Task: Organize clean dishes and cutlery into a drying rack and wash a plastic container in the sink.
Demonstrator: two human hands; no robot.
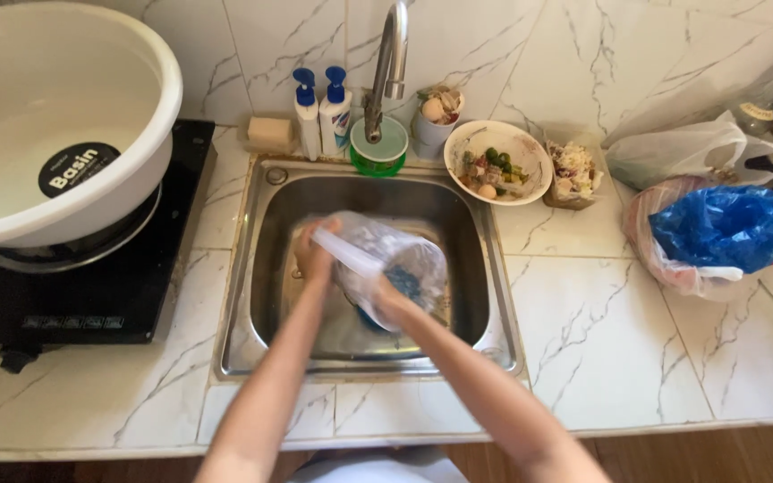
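Observation:
Over the steel sink (261, 268), both my hands hold a clear glass jar or pitcher (386, 255) that is blurred by motion. My left hand (313, 259) grips its left end near the rim. My right hand (386, 300) is underneath it, pressing something dark blue, perhaps a sponge (402, 284), against the glass. The jar lies tilted on its side above the basin.
A curved tap (389, 67) stands behind the sink with two pump bottles (322, 112), a soap bar (270, 134) and a green-lidded tub (379, 148). A bowl of food scraps (498, 163) sits right of it. Plastic bags (717, 228) lie far right. A white basin (55, 116) rests on the black hob (91, 304).

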